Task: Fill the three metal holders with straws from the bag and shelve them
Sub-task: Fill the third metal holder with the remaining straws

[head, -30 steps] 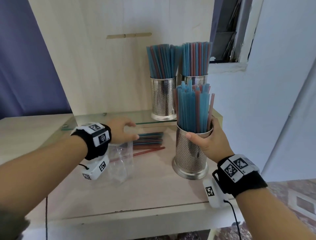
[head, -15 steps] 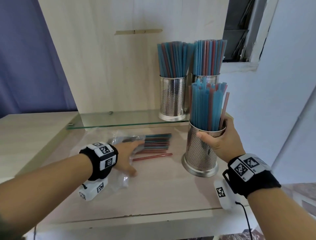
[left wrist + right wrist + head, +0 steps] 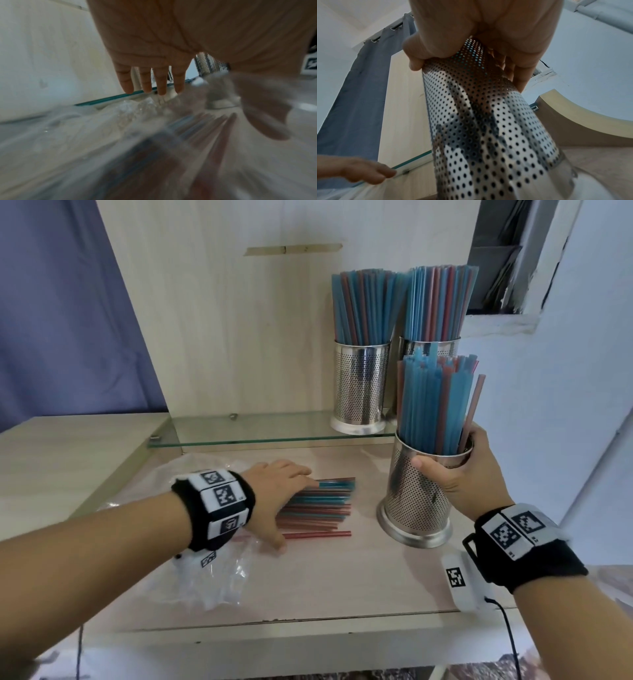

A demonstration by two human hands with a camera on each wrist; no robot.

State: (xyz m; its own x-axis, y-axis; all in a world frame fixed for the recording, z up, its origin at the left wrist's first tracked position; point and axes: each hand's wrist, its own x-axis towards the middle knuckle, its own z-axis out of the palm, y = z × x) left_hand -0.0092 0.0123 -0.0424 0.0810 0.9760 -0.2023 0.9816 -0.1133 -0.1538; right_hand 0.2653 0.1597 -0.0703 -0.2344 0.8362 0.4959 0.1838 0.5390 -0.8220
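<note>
My right hand (image 3: 459, 474) grips the rim of a perforated metal holder (image 3: 416, 494) (image 3: 488, 128) packed with blue and red straws (image 3: 435, 402); it stands on the wooden table (image 3: 342, 594). My left hand (image 3: 277, 491) (image 3: 154, 75) lies flat, fingers straight, over a pile of loose blue and red straws (image 3: 322, 508) that sticks out of a clear plastic bag (image 3: 219, 580). Two more filled metal holders (image 3: 360, 385) (image 3: 428, 344) stand on the glass shelf (image 3: 260, 431) at the back right.
A wooden back panel (image 3: 239, 330) rises behind the shelf. A blue curtain (image 3: 61, 313) hangs to the left and a white wall (image 3: 565, 371) closes the right side. The table's front edge (image 3: 274, 625) is near me.
My left hand came down from above the bag and slid right onto the loose straws. The right hand kept its hold on the holder.
</note>
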